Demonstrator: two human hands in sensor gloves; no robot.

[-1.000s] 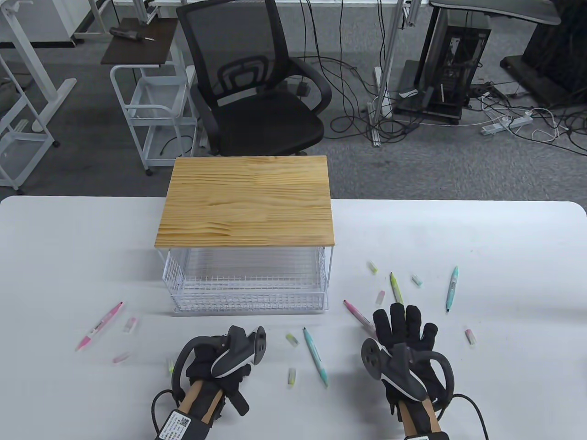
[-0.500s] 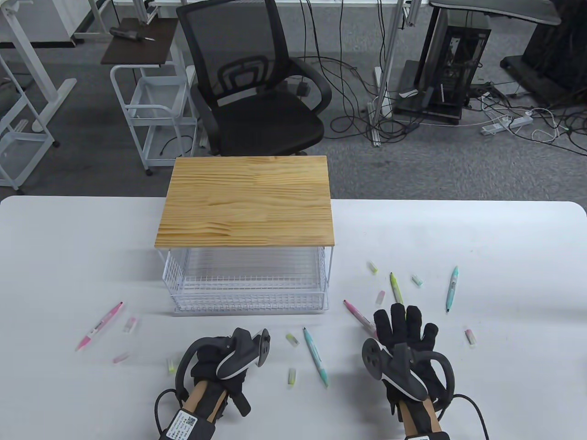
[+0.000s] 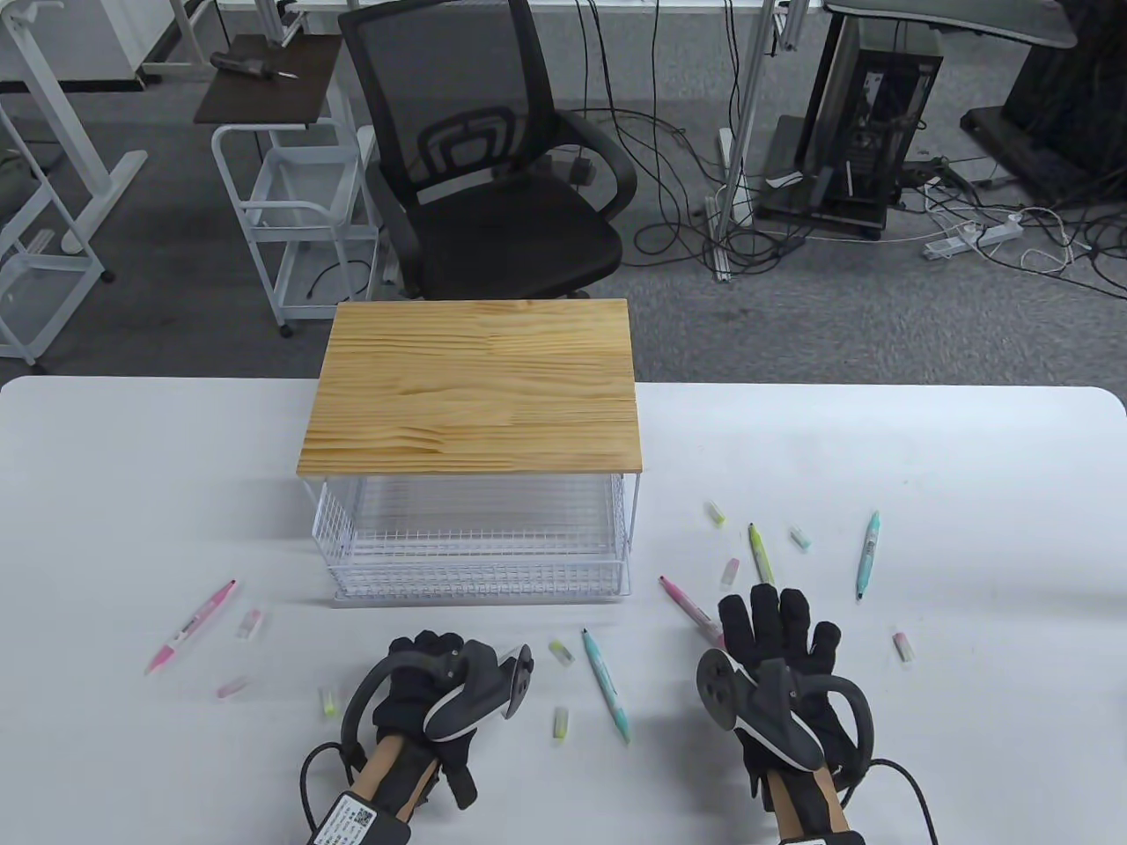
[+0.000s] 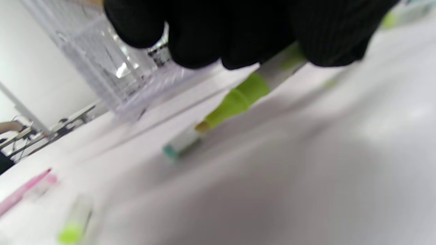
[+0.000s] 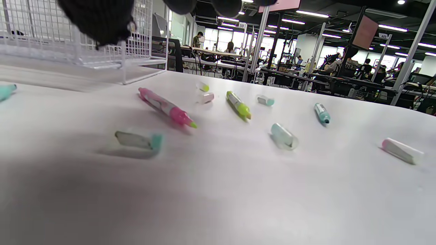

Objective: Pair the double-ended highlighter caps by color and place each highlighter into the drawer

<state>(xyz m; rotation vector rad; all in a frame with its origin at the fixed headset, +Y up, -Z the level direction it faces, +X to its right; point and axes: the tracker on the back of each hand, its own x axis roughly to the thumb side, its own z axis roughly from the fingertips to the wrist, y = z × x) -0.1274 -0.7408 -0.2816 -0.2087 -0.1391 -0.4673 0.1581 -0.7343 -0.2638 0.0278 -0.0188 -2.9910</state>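
Drawer unit [image 3: 480, 546]: white wire, wooden top, mid-worktop.
Green highlighter [image 4: 248, 92]: uncapped, tilted, gripped.
Other highlighters: pink [image 3: 189, 627] left; teal [image 3: 606, 685] centre; pink [image 3: 689, 608], green [image 3: 761, 554], teal [image 3: 869, 553] right.
Caps [image 3: 561, 722]: scattered loose.

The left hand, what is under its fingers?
A yellow-green highlighter, uncapped, tip near the table. The left hand hides its other end.

I'm reading very little here — a hanging sign [image 5: 242, 25] in the right wrist view is showing "50", and another sign [image 5: 386, 36] far right looks like "49". The label [image 3: 350, 814] on the left wrist is carrying a QR code and print — too small for me.
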